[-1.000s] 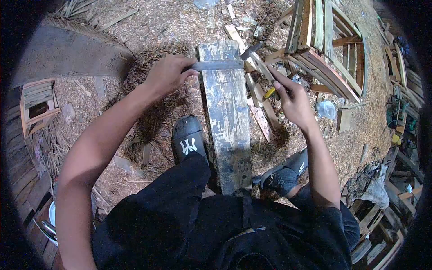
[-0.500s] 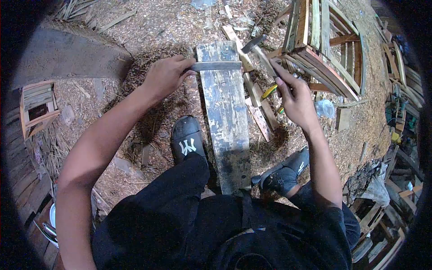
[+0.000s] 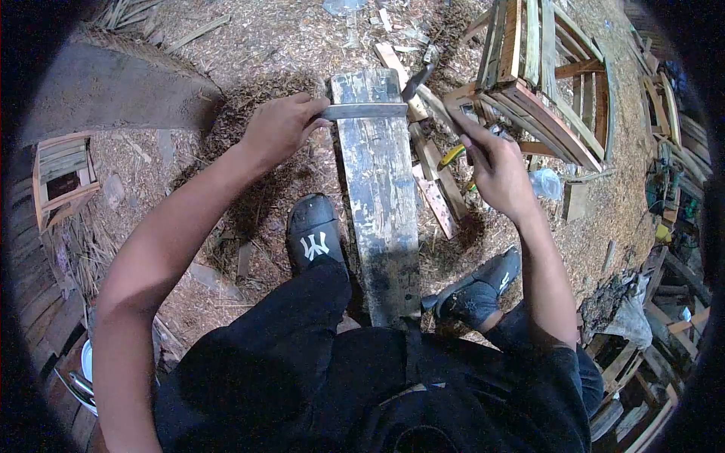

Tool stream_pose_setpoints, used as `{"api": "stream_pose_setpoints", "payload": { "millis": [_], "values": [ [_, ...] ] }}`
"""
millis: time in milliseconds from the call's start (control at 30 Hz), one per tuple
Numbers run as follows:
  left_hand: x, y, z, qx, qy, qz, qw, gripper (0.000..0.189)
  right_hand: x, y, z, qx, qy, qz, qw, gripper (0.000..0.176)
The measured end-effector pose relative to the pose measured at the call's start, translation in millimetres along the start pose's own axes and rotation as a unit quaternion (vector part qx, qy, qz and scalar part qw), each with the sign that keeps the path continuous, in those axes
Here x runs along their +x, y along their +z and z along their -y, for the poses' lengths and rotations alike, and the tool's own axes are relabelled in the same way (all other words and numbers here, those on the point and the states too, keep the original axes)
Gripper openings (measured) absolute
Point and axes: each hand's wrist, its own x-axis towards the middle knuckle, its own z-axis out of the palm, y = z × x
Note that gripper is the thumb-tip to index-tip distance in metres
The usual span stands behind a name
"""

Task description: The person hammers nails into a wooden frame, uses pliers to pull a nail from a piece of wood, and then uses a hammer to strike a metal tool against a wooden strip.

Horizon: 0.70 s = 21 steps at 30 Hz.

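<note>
My left hand (image 3: 283, 127) pinches the left end of a thin grey strip (image 3: 366, 111), which lies crosswise over a worn wooden bench plank (image 3: 383, 181) near its far end. In my right hand (image 3: 500, 170) is a hammer (image 3: 433, 103), gripped by its handle. The hammer's dark head is right by the strip's right end. Under and beside my right hand, a yellow-handled tool (image 3: 452, 155) lies on wood offcuts (image 3: 434, 198) to the right of the plank.
A slatted wooden frame (image 3: 540, 98) stands at the upper right, a smaller slatted box (image 3: 66, 181) at the left. My sandalled feet (image 3: 313, 230) straddle the plank. Wood shavings cover the ground, and scrap timber (image 3: 672, 302) is piled along the right edge.
The hammer head has swung down and slightly left, closer to the strip's right end. My left hand and the strip hold still.
</note>
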Motion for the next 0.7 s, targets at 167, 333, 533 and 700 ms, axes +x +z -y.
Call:
{"api": "stream_pose_setpoints", "payload": {
  "millis": [167,333,533,700],
  "values": [
    [0.9,-2.1,-0.8,0.022,0.004,0.014,1.000,0.027,0.1,-7.0,17.5,-0.092,-0.013,0.039,0.995,0.065],
    [14.3,-32.2,-24.8,0.024,-0.040,0.081,0.996,0.025,-8.4,-7.7,26.8,-0.182,-0.034,0.019,0.983,0.081],
    [49.4,-46.2,-16.0,-0.063,-0.105,0.195,0.973,0.036,-11.4,0.5,11.9,-0.168,-0.014,-0.036,0.985,0.085],
    [61.8,-52.4,-10.5,-0.098,-0.139,0.262,0.950,0.043,-21.4,39.8,-20.7,-0.133,-0.097,-0.104,0.981,0.083]
  ]
}}
